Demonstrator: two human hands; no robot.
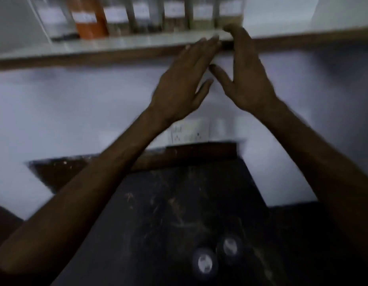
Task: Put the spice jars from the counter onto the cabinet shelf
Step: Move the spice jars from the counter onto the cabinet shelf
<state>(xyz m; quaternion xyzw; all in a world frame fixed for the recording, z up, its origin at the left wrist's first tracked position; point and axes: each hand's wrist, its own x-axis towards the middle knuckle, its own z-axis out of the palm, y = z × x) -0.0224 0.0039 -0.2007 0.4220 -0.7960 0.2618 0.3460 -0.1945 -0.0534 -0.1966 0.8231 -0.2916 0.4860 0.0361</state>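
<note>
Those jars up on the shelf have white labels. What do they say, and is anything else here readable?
Nothing can be read.
White labels on the row of clear spice jars on the cabinet shelf: too blurred.
Marks on the white wall socket plate: too blurred.
Pale patches on the two dark round jar lids on the black counter: unreadable.

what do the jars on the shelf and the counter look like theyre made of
Jars: clear glass or plastic, contents show through; blur leaves it open. Shelf: glossy pale top, brown wood-like front edge. Counter: dark speckled stone, probably polished granite.

Shelf jars (137,17) blurred, tops cut off (labels unreadable).
</note>
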